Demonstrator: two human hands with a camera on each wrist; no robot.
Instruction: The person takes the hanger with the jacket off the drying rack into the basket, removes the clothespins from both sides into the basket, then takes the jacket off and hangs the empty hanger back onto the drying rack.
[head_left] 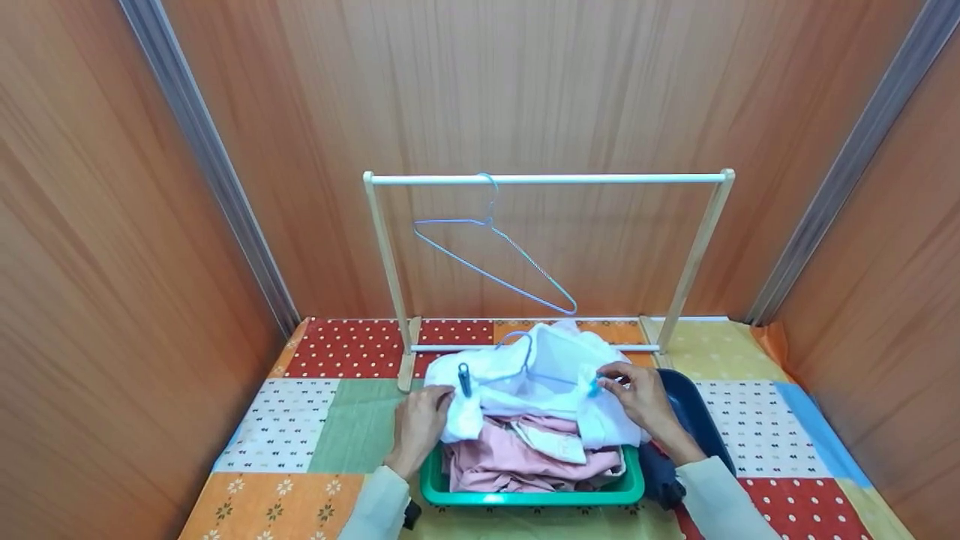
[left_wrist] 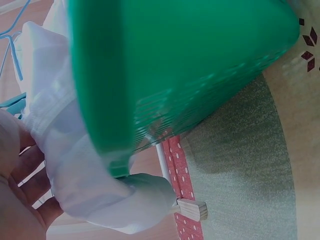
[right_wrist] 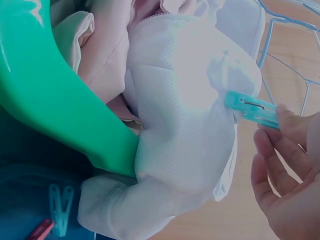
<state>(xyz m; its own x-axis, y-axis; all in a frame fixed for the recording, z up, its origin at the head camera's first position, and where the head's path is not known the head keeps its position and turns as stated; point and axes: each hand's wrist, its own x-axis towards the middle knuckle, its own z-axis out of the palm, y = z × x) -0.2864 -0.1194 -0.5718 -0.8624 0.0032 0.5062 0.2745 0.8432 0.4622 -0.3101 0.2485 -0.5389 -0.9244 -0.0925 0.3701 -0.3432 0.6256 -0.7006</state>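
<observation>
A white garment (head_left: 600, 420) is draped over the green basket (head_left: 532, 498), with a blue wire hanger (head_left: 527, 360) at its neckline. My right hand (head_left: 641, 394) pinches a turquoise clothespin (right_wrist: 252, 107) by its end; the other end sits on the garment's right side. On the left side, a dark teal clothespin (head_left: 464, 379) stands clipped to the fabric. My left hand (head_left: 420, 424) holds the garment's edge beside that clothespin, its fingers (left_wrist: 31, 162) partly behind the cloth. Pink clothing (head_left: 499, 457) lies in the basket beneath.
A wooden drying rack (head_left: 547, 179) stands behind, with an unloaded blue hanger (head_left: 495, 281) on its bar. To the basket's right sits a dark blue tray (head_left: 697, 409), holding clothespins (right_wrist: 61, 210). The patchwork cloth (head_left: 360, 427) covers the table; wood-panel walls (head_left: 555, 90) enclose it.
</observation>
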